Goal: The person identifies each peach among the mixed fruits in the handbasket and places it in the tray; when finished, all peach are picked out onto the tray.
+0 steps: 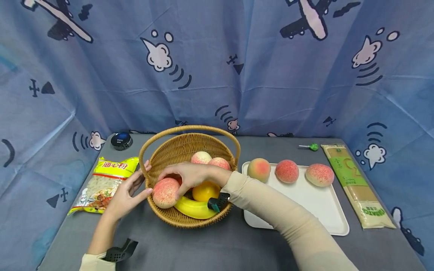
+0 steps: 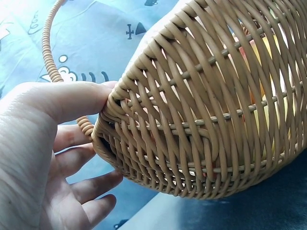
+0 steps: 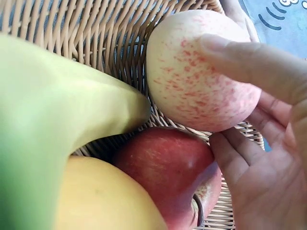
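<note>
A wicker basket (image 1: 190, 224) with a tall handle holds fruit. At its left end my right hand (image 1: 191, 175) grips a pale peach with red speckles (image 1: 165, 192), thumb on one side and fingers on the other. In the right wrist view, a red apple (image 3: 165, 172) lies just beneath that peach, beside a banana (image 3: 103, 98) and a yellow-orange round fruit (image 3: 103, 196). My left hand (image 2: 53, 124) holds the basket's left end by the rim near the handle's base, thumb against the rim. Further peaches (image 1: 219, 162) sit at the basket's back right, partly behind my right hand.
On the right, a white tray (image 1: 298, 214) bears three peaches (image 1: 287, 171) along its back edge. Beyond it lie a noodle pack (image 1: 356, 184) and a green lollipop (image 1: 313, 147). A yellow pasta bag (image 1: 105, 184) and a round black container (image 1: 121, 141) are at the left.
</note>
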`<state>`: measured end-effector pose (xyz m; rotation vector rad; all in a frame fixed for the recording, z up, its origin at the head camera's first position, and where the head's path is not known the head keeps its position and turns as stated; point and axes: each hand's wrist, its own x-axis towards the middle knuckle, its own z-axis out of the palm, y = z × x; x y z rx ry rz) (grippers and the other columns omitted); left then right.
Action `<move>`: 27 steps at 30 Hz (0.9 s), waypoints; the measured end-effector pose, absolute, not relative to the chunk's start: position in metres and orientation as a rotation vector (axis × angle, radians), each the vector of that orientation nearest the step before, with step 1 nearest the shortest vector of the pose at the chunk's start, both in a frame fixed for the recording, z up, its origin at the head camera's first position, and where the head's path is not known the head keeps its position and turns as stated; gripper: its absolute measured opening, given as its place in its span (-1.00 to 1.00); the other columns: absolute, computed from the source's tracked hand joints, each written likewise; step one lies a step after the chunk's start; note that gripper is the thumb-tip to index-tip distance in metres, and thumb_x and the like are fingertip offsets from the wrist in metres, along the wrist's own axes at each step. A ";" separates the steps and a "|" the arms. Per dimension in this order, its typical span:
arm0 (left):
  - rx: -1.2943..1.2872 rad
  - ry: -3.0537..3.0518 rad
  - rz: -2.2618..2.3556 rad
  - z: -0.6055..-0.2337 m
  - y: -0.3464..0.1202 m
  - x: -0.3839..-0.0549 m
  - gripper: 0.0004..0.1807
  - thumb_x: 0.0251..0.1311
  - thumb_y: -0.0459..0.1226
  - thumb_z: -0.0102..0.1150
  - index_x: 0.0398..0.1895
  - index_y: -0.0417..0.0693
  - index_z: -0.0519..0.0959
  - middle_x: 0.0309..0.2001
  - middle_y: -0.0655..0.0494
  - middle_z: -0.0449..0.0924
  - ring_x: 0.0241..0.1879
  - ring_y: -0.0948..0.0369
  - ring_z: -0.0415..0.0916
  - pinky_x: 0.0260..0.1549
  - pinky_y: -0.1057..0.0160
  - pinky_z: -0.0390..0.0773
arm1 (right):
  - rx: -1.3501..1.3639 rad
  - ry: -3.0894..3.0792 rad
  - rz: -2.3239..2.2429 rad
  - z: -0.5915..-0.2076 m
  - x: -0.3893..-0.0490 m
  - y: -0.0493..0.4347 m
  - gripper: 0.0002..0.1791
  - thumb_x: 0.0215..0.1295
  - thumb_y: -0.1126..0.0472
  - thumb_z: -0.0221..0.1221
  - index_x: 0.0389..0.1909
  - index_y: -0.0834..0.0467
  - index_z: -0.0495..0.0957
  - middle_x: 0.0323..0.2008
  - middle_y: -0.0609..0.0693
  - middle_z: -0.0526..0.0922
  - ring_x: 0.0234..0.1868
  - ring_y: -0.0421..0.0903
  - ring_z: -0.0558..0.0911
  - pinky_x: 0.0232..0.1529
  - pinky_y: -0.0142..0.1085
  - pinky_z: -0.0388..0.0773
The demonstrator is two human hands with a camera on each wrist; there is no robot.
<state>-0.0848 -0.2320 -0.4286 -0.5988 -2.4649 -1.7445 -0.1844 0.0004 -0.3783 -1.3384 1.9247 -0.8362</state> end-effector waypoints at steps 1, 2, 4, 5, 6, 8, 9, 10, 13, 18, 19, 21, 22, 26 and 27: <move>-0.598 -2.465 -1.747 -0.429 -0.232 -0.085 -0.33 0.16 -0.51 0.14 0.37 -0.26 0.22 0.49 -0.08 -0.02 0.36 0.48 0.11 0.25 0.63 0.19 | -1.356 1.927 -0.840 -0.378 -0.184 0.000 -0.28 -0.09 0.14 0.47 0.17 0.06 0.44 0.10 -0.13 0.51 0.08 -0.31 0.42 0.20 -0.47 0.36; -0.599 -2.463 -1.750 -0.429 -0.232 -0.085 -0.33 0.16 -0.51 0.14 0.37 -0.26 0.22 0.49 -0.10 -0.02 0.36 0.48 0.12 0.25 0.63 0.19 | -1.370 1.929 -0.843 -0.378 -0.184 0.000 -0.29 -0.09 0.13 0.47 0.16 0.05 0.44 0.08 -0.13 0.51 0.07 -0.30 0.43 0.19 -0.45 0.38; -0.603 -2.459 -1.754 -0.429 -0.232 -0.085 -0.33 0.16 -0.52 0.14 0.37 -0.26 0.22 0.49 -0.13 -0.03 0.35 0.49 0.12 0.25 0.63 0.19 | -1.393 1.945 -0.832 -0.377 -0.184 -0.001 -0.30 -0.10 0.11 0.47 0.14 0.04 0.45 0.06 -0.14 0.50 0.05 -0.30 0.43 0.16 -0.46 0.40; -0.607 -2.453 -1.758 -0.429 -0.231 -0.085 -0.33 0.16 -0.52 0.13 0.37 -0.26 0.22 0.49 -0.14 -0.03 0.35 0.48 0.12 0.25 0.63 0.19 | -1.403 1.957 -0.818 -0.377 -0.183 -0.001 -0.30 -0.11 0.10 0.47 0.14 0.02 0.45 0.05 -0.15 0.50 0.03 -0.30 0.43 0.14 -0.46 0.42; -0.612 -2.448 -1.760 -0.429 -0.231 -0.085 -0.33 0.16 -0.53 0.13 0.37 -0.27 0.22 0.48 -0.14 -0.03 0.35 0.48 0.12 0.25 0.63 0.19 | -1.413 1.966 -0.802 -0.377 -0.183 -0.002 -0.30 -0.12 0.09 0.46 0.14 0.02 0.45 0.05 -0.14 0.49 0.02 -0.29 0.43 0.12 -0.47 0.43; -0.624 -2.437 -1.759 -0.429 -0.231 -0.085 -0.33 0.15 -0.54 0.13 0.37 -0.28 0.22 0.48 -0.14 -0.02 0.36 0.47 0.12 0.26 0.62 0.19 | -1.423 1.984 -0.766 -0.377 -0.182 -0.003 -0.29 -0.13 0.07 0.46 0.14 0.00 0.46 0.04 -0.14 0.47 0.00 -0.28 0.44 0.07 -0.50 0.44; -0.628 -2.434 -1.758 -0.428 -0.231 -0.085 -0.33 0.15 -0.54 0.13 0.37 -0.28 0.22 0.48 -0.15 -0.02 0.36 0.47 0.12 0.26 0.62 0.19 | -1.424 1.991 -0.750 -0.377 -0.182 -0.004 -0.29 -0.13 0.07 0.45 0.15 -0.01 0.46 0.04 -0.15 0.46 0.00 -0.28 0.43 0.05 -0.52 0.44; -0.630 -2.433 -1.759 -0.428 -0.231 -0.085 -0.33 0.15 -0.54 0.13 0.37 -0.28 0.22 0.48 -0.15 -0.02 0.36 0.47 0.12 0.26 0.62 0.19 | -1.421 1.995 -0.740 -0.377 -0.182 -0.004 -0.28 -0.13 0.07 0.45 0.16 -0.01 0.45 0.04 -0.15 0.45 0.00 -0.28 0.43 0.03 -0.53 0.44; -0.628 -2.429 -1.767 -0.429 -0.231 -0.085 -0.33 0.15 -0.55 0.12 0.37 -0.28 0.22 0.47 -0.21 -0.03 0.36 0.47 0.12 0.26 0.62 0.18 | -1.404 1.992 -0.752 -0.374 -0.181 -0.005 -0.28 -0.12 0.08 0.43 0.17 0.00 0.45 0.07 -0.14 0.45 0.00 -0.27 0.43 0.02 -0.53 0.46; -0.609 -2.443 -1.755 -0.430 -0.232 -0.085 -0.33 0.16 -0.54 0.13 0.37 -0.26 0.22 0.48 -0.18 -0.02 0.35 0.47 0.13 0.26 0.61 0.19 | -1.401 1.993 -0.783 -0.364 -0.180 -0.002 -0.29 -0.10 0.09 0.41 0.19 0.00 0.44 0.10 -0.16 0.49 0.01 -0.26 0.43 0.01 -0.52 0.47; -0.605 -2.445 -1.754 -0.430 -0.232 -0.084 -0.33 0.16 -0.53 0.13 0.37 -0.26 0.22 0.48 -0.17 -0.02 0.35 0.47 0.14 0.25 0.62 0.19 | -1.415 2.001 -0.779 -0.361 -0.179 -0.001 -0.29 -0.09 0.09 0.40 0.19 -0.01 0.44 0.10 -0.16 0.50 0.01 -0.26 0.42 0.01 -0.52 0.47; -0.598 -2.448 -1.754 -0.430 -0.233 -0.085 -0.33 0.16 -0.53 0.13 0.37 -0.27 0.22 0.48 -0.15 -0.01 0.34 0.48 0.14 0.25 0.62 0.19 | -1.446 2.014 -0.789 -0.354 -0.176 0.003 -0.29 -0.08 0.08 0.40 0.19 0.00 0.44 0.10 -0.14 0.51 0.02 -0.25 0.42 0.01 -0.51 0.47; -0.595 -2.448 -1.758 -0.430 -0.233 -0.085 -0.33 0.16 -0.53 0.13 0.37 -0.27 0.22 0.48 -0.15 -0.02 0.34 0.48 0.14 0.25 0.62 0.19 | -1.459 2.027 -0.795 -0.351 -0.175 0.005 -0.29 -0.08 0.08 0.40 0.20 0.00 0.44 0.10 -0.14 0.50 0.03 -0.25 0.41 0.01 -0.51 0.46; -0.598 -2.446 -1.764 -0.431 -0.233 -0.085 -0.34 0.16 -0.54 0.12 0.37 -0.29 0.22 0.48 -0.18 -0.02 0.34 0.50 0.15 0.25 0.62 0.19 | -1.477 2.070 -0.882 -0.340 -0.170 0.020 -0.31 -0.06 0.09 0.40 0.19 0.00 0.45 0.09 -0.14 0.51 0.03 -0.24 0.40 0.04 -0.47 0.47; -0.599 -2.446 -1.765 -0.431 -0.234 -0.085 -0.34 0.16 -0.54 0.12 0.37 -0.28 0.22 0.48 -0.18 -0.02 0.34 0.49 0.15 0.25 0.62 0.19 | -1.470 2.088 -0.908 -0.338 -0.169 0.024 -0.31 -0.07 0.09 0.41 0.18 0.00 0.45 0.07 -0.15 0.52 0.02 -0.25 0.41 0.04 -0.46 0.47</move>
